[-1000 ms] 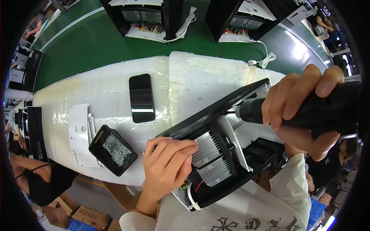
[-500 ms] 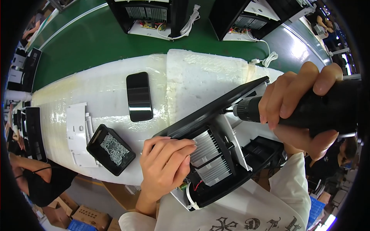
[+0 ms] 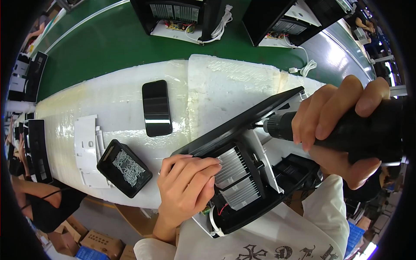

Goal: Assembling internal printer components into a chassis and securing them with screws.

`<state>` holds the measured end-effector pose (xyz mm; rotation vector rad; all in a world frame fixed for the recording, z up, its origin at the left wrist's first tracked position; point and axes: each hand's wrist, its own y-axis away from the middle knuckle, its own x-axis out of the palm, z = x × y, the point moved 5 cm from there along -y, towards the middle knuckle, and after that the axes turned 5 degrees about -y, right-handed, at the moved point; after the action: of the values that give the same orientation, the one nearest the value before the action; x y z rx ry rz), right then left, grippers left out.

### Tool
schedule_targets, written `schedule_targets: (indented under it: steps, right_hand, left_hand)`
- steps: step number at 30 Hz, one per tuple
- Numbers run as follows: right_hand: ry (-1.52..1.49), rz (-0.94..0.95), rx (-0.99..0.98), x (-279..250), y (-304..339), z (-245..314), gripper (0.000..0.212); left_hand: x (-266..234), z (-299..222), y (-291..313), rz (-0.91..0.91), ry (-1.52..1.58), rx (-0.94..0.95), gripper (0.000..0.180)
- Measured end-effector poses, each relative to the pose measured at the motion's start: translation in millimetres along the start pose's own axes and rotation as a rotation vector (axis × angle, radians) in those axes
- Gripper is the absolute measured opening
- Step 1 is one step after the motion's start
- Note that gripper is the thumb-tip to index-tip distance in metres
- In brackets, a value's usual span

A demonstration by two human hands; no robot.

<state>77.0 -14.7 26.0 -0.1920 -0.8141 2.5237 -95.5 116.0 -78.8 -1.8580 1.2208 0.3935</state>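
Black housing [image 3: 247,154] worked with driver [image 3: 368,132], both hands occupied

The housing is taken as landmark; it is tilted at the near edge of a film-wrapped white foam pad [image 3: 234,84], in front of the wearer's light shirt [image 3: 277,234]. Contact beneath it cannot be judged. Inside, a finned metal heat sink [image 3: 236,177] is seen, bordered on its right by a white plate [image 3: 265,162].

The left hand [image 3: 186,182] is clamped over the housing's left end, fingertips laid at the heat sink. The right hand [image 3: 331,117] is wrapped around the driver, to the right of the housing; its bit is directed into the gap behind the white plate. Whether a screw is engaged cannot be seen. The hands are held well apart.

To the left of the housing, a black bin [image 3: 113,177] of silver screws [image 3: 128,169] is placed, partly beside flat white plastic parts [image 3: 85,151]. A black phone [image 3: 157,108] is laid beyond the housing, leftward. Farther beyond, on a green tabletop [image 3: 104,56], two similar black units [image 3: 212,21] are stood, each with a white cable [image 3: 308,68].
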Motion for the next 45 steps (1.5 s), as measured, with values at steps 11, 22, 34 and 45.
schedule_targets:
  steps: [11, 22, 34, 45]
  right_hand:
    - [0.002, 0.097, 0.007, -3.7, 1.3, -1.3, 0.061]
    - [-0.108, 0.26, 0.001, -12.0, -12.4, 44.1, 0.038]
    - [-0.19, 0.478, -0.073, -0.2, -21.4, 123.6, 0.021]
    - [-0.285, 0.127, -0.465, 0.1, 39.7, 181.7, 0.016]
  left_hand:
    - [1.7, -1.3, -4.2, 0.026, 0.011, -0.003, 0.011]
    - [-1.0, -2.7, -5.7, -0.002, 0.033, -0.007, 0.013]
    - [-3.6, -28.3, -32.8, 0.107, 0.022, 0.023, 0.041]
    - [11.5, -32.9, -33.5, 0.092, 0.138, 0.147, 0.019]
